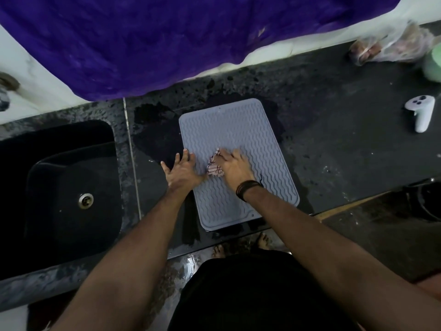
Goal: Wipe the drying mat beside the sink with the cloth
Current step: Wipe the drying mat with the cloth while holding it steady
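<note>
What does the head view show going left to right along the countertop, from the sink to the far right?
Sink → left hand at the drying mat's left edge → cloth → right hand pressing the cloth → white controller.

My drying mat [238, 161] is the landmark. My left hand [182, 172] lies flat across its left edge, and my right hand [235, 168] presses the bunched cloth [214, 166] near its middle, so the band between my hands is blocked. The far half of the mat is bare, and so is its near right corner. Left of the mat runs a strip of dark wet counter [155, 139], then the sink [59, 187] drops away. Right of the mat the counter lies open as far as a white controller [421, 113]. Beyond the mat a purple cloth [167, 44] hangs low over the counter's back edge.
</note>
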